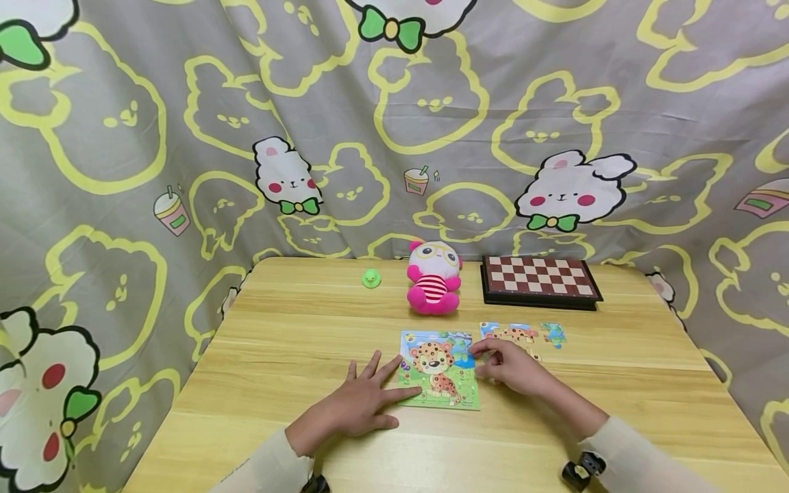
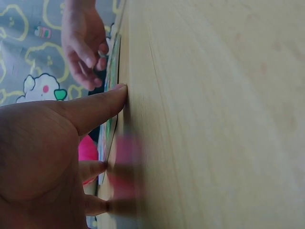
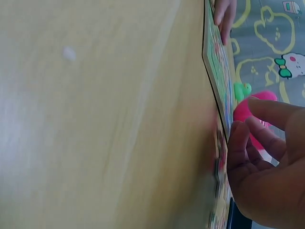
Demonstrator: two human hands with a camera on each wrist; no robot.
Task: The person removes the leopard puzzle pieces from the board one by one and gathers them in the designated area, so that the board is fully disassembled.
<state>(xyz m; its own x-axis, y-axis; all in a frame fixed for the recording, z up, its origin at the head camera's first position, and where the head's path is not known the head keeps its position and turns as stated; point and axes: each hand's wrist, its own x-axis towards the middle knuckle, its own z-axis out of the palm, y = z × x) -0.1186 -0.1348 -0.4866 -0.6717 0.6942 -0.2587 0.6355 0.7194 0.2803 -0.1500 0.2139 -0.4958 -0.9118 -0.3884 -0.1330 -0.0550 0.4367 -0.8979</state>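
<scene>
A square leopard jigsaw board (image 1: 439,366) lies flat on the wooden table. My left hand (image 1: 360,402) is spread at its left side, with fingertips over the picture and the left edge. Above the board's right edge is my right hand (image 1: 508,363), its fingers loosely bent and nothing visible between them. In the right wrist view, the right thumb and fingers (image 3: 267,138) stand apart beside the board's edge. Jigsaw pieces with spotted leopard parts (image 1: 514,333) lie just beyond the right hand, which partly covers them. One separate blue-green piece (image 1: 554,334) sits at their right.
A pink and white plush toy (image 1: 434,277) sits behind the board. To its left is a small green duck (image 1: 371,277); to its right, a brown checkered game box (image 1: 539,279). A patterned curtain (image 1: 431,137) hangs along the table's back edge.
</scene>
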